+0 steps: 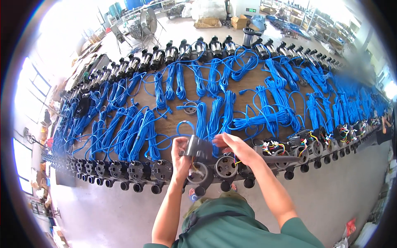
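My left hand grips a dark grey boxy housing by its left side, raised over the near edge of the table. A blue cable loops up behind this housing, and thin coloured wires hang beneath it. My right hand is just right of the housing, fingers partly bent and apart, with nothing visible in them. Below my hands stand black pump bodies with round grey open ends, one under the housing and another under my right hand.
Bundles of blue cable cover much of the brown table. Metal-and-black pumps line its far edge. Along the near edge, capped pump bodies stand left and ones with loose wires right. A person's hand shows far right.
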Demonstrator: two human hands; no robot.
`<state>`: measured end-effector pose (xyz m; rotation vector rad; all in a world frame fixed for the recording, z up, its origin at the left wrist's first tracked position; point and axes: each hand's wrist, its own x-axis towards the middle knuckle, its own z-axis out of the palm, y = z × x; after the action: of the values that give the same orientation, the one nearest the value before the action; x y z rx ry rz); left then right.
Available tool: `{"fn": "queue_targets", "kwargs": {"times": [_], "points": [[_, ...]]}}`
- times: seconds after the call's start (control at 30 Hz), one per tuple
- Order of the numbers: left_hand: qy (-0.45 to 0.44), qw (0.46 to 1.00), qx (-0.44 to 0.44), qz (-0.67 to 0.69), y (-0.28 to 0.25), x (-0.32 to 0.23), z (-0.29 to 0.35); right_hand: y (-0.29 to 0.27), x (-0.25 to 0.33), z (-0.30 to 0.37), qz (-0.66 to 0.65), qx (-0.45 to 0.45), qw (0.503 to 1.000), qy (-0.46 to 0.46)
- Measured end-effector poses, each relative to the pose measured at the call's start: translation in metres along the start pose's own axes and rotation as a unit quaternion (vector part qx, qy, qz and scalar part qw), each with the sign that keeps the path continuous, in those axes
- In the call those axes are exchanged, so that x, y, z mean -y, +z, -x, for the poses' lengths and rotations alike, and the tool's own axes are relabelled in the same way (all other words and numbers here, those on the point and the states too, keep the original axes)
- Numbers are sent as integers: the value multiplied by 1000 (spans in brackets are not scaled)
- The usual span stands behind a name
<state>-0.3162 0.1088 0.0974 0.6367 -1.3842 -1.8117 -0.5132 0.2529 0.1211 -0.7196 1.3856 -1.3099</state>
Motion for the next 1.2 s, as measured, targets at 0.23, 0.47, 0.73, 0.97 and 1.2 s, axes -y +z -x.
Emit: {"fn": "queue_targets", "kwargs": {"times": [0.23,0.47,0.73,0.97,1.2], "points": [[-70,980,-26,-185,-24,10,21,73,-9,-68,-273,155,949,4],[-268,912,287,-119,-51,-40,39,68,7,-57,-180,145,973,26],[1,891,49,-451,-28,8,74,76,-10,-48,-57,92,994,19],[50,884,-20,-464,-28,28,77,81,-27,-46,-46,-13,999,-16],[-28,909,-92,-405,-29,27,78,82,-39,-47,-19,-35,999,14]]}}
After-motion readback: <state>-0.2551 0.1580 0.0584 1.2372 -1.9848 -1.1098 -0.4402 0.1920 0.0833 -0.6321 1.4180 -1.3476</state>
